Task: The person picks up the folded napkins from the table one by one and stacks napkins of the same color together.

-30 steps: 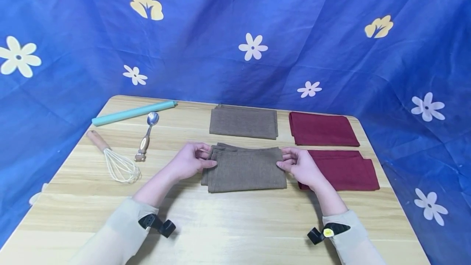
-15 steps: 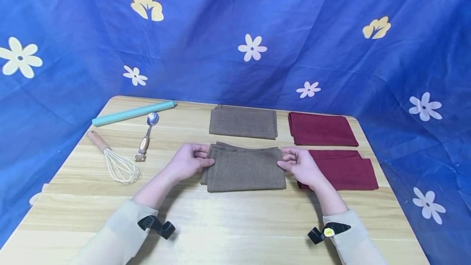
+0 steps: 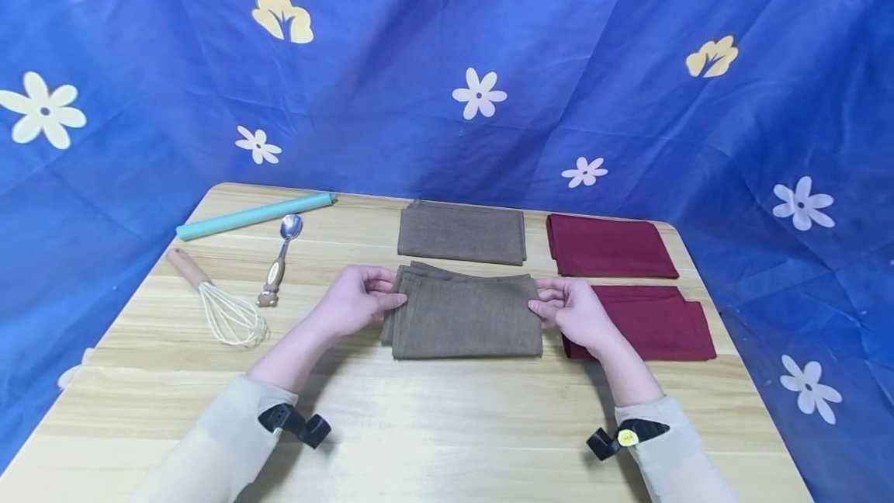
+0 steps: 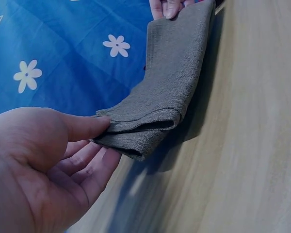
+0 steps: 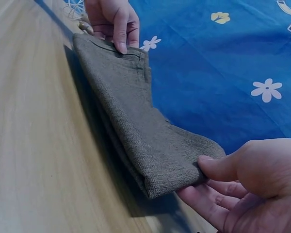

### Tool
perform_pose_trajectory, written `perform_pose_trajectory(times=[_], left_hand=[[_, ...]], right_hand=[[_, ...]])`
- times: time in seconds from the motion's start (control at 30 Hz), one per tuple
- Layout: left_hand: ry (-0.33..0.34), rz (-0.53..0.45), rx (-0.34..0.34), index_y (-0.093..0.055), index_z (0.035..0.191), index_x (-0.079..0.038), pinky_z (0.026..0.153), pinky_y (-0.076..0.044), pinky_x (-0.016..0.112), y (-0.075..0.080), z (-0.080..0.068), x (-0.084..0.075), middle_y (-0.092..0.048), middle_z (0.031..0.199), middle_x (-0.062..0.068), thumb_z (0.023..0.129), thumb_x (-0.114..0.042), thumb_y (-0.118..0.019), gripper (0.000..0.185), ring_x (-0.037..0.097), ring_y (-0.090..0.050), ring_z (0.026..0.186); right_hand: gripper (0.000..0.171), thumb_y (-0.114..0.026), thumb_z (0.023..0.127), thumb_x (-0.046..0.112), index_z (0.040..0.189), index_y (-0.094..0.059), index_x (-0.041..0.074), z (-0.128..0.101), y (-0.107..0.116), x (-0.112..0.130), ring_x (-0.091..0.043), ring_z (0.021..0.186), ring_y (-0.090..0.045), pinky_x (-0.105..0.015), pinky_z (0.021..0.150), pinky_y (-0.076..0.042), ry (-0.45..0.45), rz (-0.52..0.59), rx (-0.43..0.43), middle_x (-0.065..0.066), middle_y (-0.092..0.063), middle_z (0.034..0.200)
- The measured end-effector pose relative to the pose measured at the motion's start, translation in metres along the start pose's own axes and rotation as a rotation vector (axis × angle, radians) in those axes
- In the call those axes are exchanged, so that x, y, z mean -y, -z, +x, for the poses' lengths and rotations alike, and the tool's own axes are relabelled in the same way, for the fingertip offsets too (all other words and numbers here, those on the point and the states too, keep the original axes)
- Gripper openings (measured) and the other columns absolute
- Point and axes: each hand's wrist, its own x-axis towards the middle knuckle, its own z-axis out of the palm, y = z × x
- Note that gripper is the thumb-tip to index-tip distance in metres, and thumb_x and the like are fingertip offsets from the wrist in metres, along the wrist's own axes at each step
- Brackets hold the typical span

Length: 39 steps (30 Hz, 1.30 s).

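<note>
Nearest: two pale sleeves w/ black wrist mounts over the wooden table (image 3: pixel 433 441). Just beyond, the left hand (image 3: pixel 352 307) and right hand (image 3: pixel 576 313) grip opposite short ends of a folded brown cloth (image 3: pixel 464 317) lying mid-table, slightly toward the front. Left hand: thumb on top of the cloth's edge, fingers curled under the folded layers — a pinch, clear in the left wrist view (image 4: pixel 48 160). Right hand does the same at the other end, thumb above, fingers below (image 5: pixel 247 189); the cloth's end looks lifted a bit off the wood there.

Right of that hand, touching or nearly so, a dark red cloth (image 3: pixel 649 324), folded. Left side: a whisk (image 3: pixel 223 309) w/ wooden handle, then a spoon (image 3: pixel 279 258) beside it.

Farther back — a second brown cloth (image 3: pixel 461 233) and a second red cloth (image 3: pixel 609 247), side by side, apart. A teal rod (image 3: pixel 254 214) lies at the far left edge. Behind all: blue flowered backdrop (image 3: pixel 447 60).
</note>
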Motion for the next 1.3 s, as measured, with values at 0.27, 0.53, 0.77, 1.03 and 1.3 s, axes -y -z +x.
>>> perform_pose_trajectory(times=[0.27, 0.53, 0.77, 1.03, 1.3], left_hand=[[-0.026, -0.023, 0.025, -0.062, 0.129, 0.015, 0.078, -0.065, 0.033, 0.007, 0.005, -0.006, -0.069, 0.111, 0.022, 0.092, 0.0, -0.08, 0.044, 0.021, -0.07, 0.087], [-0.022, -0.012, -0.014, -0.062, 0.132, 0.012, 0.074, -0.065, 0.03, 0.016, 0.012, -0.017, -0.069, 0.109, 0.018, 0.092, -0.003, -0.082, 0.047, 0.016, -0.068, 0.085], [-0.007, -0.057, -0.019, -0.059, 0.137, 0.012, 0.079, -0.064, 0.029, 0.021, 0.02, -0.027, -0.067, 0.109, 0.014, 0.094, -0.004, -0.081, 0.051, 0.013, -0.068, 0.089], [0.001, -0.065, -0.033, -0.059, 0.137, 0.011, 0.078, -0.064, 0.028, 0.027, 0.031, -0.037, -0.065, 0.107, 0.009, 0.095, -0.006, -0.08, 0.049, 0.011, -0.067, 0.089], [-0.008, -0.045, -0.057, -0.061, 0.137, 0.009, 0.079, -0.065, 0.03, 0.028, 0.04, -0.046, -0.065, 0.109, 0.011, 0.095, -0.006, -0.08, 0.048, 0.012, -0.067, 0.091]], right_hand=[[0.051, -0.073, 0.097, -0.004, 0.141, -0.052, -0.018, 0.006, 0.006, 0.006, -0.016, 0.073, -0.072, -0.039, 0.067, -0.066, 0.018, 0.006, 0.0, -0.018, -0.072, 0.101], [0.048, -0.072, 0.097, -0.007, 0.139, -0.053, -0.019, 0.013, 0.011, 0.018, -0.014, 0.071, -0.071, -0.041, 0.066, -0.066, 0.034, 0.039, 0.005, -0.016, -0.072, 0.097], [0.049, -0.073, 0.096, -0.005, 0.14, -0.053, -0.017, 0.021, 0.019, 0.028, -0.011, 0.075, -0.072, -0.035, 0.066, -0.066, 0.028, 0.044, -0.005, -0.013, -0.073, 0.097], [0.052, -0.073, 0.096, -0.006, 0.142, -0.052, -0.017, 0.034, 0.027, 0.035, -0.009, 0.079, -0.071, -0.035, 0.069, -0.066, 0.028, 0.054, -0.02, -0.008, -0.07, 0.092], [0.052, -0.072, 0.097, -0.005, 0.143, -0.051, -0.015, 0.043, 0.032, 0.04, -0.008, 0.076, -0.07, -0.031, 0.069, -0.065, -0.01, 0.097, -0.033, -0.003, -0.068, 0.091]])
